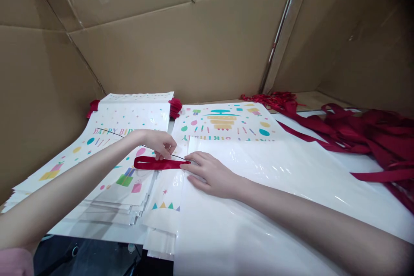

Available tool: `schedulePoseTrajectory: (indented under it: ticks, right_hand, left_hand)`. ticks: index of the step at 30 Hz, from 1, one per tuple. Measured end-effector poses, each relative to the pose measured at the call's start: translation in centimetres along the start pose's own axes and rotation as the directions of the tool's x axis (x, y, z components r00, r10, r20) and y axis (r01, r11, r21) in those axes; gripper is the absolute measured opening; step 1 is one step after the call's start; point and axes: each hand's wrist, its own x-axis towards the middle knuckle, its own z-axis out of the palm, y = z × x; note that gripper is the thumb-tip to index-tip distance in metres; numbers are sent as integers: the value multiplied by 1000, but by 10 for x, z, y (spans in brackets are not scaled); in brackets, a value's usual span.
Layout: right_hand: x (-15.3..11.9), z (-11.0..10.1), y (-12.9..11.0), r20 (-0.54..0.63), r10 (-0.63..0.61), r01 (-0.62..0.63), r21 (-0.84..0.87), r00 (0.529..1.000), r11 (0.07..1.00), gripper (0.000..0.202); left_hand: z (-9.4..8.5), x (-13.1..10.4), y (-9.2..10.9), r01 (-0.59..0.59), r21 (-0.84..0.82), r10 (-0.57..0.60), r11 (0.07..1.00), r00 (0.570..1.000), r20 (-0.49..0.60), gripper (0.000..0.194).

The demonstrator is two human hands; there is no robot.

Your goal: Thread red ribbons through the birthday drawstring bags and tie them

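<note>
A looped red ribbon (148, 163) lies across the gap between two stacks of printed sheets. My left hand (161, 143) is closed in a pinch just above the ribbon, on a thin dark wire-like strand (110, 132) that passes through its fingers. The strand's other end meets the ribbon near my right fingertips. My right hand (210, 174) rests on a glossy white sheet (252, 224), its fingers pressing the ribbon's end at the sheet's left edge. Under the white sheet is a birthday-printed sheet (223, 114) with a cake picture.
To the left is a stack of birthday-printed sheets (77, 151) with red ribbon bunches (175, 108) at its top. More red ribbons (349, 133) pile up at the right. Brown cardboard walls (181, 47) close off the back and sides.
</note>
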Motion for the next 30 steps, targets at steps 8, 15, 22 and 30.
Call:
schedulePoseTrajectory:
  ticks: [8,15,22,30]
  right_hand:
    - [1,-1,-2,-57,67,-64,46,996,997,27]
    - [-2,1,-2,-58,166,-166,17,984,986,37]
    - [-4,3,-1,45,202,-200,-57,978,978,54]
    - [-5,4,-1,124,215,-207,-74,969,975,61]
  left_hand:
    - [29,28,8,-248,181,292,952,914,-282,8]
    - [19,-9,-35,-123,190,192,974,893,-408,21]
    - [30,-69,-113,175,95,-111,980,876,-470,31]
    - [44,-75,-155,260,14,-197,965,764,-614,39]
